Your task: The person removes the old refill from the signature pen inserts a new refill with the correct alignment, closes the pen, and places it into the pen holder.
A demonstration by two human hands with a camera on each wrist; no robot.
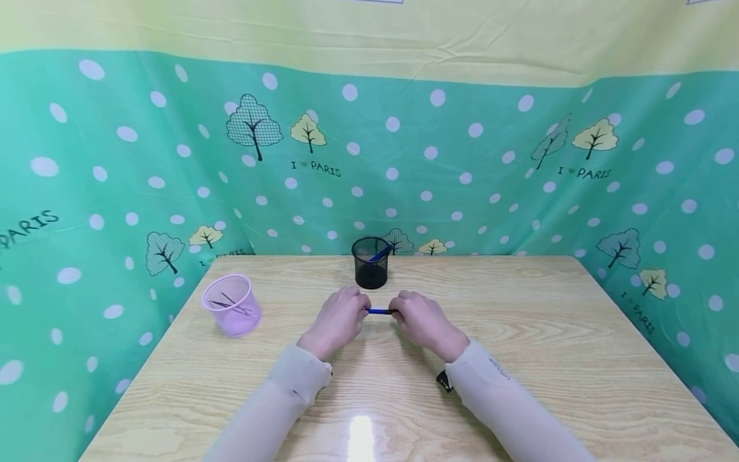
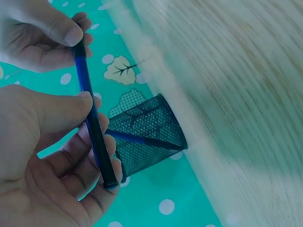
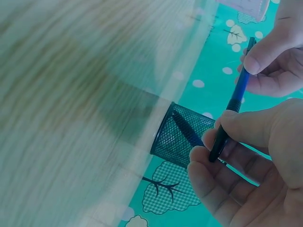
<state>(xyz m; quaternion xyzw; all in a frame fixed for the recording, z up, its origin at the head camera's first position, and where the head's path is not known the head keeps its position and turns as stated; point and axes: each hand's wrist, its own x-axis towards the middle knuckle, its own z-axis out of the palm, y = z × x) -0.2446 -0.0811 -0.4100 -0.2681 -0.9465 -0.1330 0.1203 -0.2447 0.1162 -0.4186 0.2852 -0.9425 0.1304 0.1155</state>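
Holding pen (image 1: 379,312) (2 hands (image 1: 339,319) (image 1: 424,321)) between edges (image 1: 149,359) (image 1: 652,348)

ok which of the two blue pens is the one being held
The blue pen pinched between the left hand and right hand; the other pen leans inside the black mesh cup beyond them, touched by neither hand.

Blue pen (image 2: 94,126) in both hands (image 2: 52,127), second pen (image 2: 131,137) in mesh cup (image 2: 152,119) beyond

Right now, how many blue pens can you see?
2: one blue pen between the left hand and right hand; a second pen leaning in the black mesh cup.
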